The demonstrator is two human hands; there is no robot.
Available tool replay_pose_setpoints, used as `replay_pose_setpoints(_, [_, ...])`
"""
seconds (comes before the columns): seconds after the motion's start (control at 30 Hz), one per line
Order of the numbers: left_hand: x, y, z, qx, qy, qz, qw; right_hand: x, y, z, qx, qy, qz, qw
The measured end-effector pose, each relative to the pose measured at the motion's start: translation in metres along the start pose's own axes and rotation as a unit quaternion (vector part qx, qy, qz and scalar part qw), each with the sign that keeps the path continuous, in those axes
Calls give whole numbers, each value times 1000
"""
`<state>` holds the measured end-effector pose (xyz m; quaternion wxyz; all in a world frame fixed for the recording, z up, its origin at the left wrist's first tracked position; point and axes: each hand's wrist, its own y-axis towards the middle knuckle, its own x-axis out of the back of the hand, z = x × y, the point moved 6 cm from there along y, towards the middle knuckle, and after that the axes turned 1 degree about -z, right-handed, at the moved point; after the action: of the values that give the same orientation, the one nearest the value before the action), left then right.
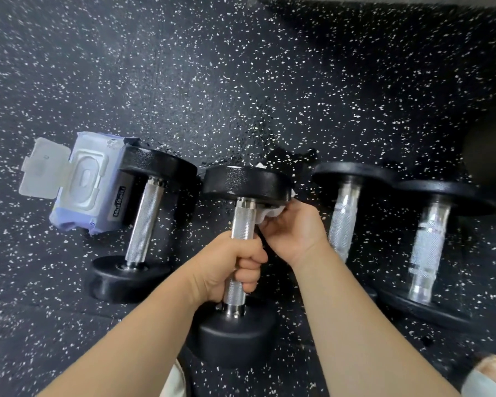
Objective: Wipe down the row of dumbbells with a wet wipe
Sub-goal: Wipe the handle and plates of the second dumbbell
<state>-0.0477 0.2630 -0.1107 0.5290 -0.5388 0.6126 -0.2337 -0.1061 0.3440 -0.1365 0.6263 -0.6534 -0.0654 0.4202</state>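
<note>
Mid-floor, my left hand [229,267] clenches the black round-headed, steel-handled dumbbell [242,222] to steady it; at one o'clock my right hand [294,229] pinches the white wet wipe [274,213] against its far head

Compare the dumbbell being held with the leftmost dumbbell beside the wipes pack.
The held dumbbell is gripped around its handle; the leftmost dumbbell lies untouched on the floor. A white wipe is pressed under the held dumbbell's far head; no wipe touches the leftmost one. The leftmost dumbbell's handle slants more than the held one's. Both have black round heads and knurled metal handles.
</note>
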Motion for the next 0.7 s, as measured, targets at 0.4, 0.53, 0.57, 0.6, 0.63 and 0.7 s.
replay_pose_setpoints(0.4, [8, 9, -5, -59, 66, -138, 986, -17, -48, 18, 265, -274, -26, 924])
replay_pose_setpoints(0.53, [12, 6, -7, -61, 99, -126, 985, -17, -55, 30, 328, -339, -11, 882])
replay_pose_setpoints(0.57, [13, 5, -7, -58, 107, -119, 985, -16, -51, 34, 316, -328, -1, 890])
replay_pose_setpoints(0.6, [14, 4, -7, -52, 112, -110, 986, -14, -46, 38, 287, -311, 6, 906])
replay_pose_setpoints(0.63, [14, 3, -6, -44, 113, -97, 988, -11, -38, 42, 247, -293, 11, 923])
replay_pose_setpoints(0.7, [13, 0, -5, -32, 121, -71, 990, -13, -30, 48, 176, -293, 29, 939])
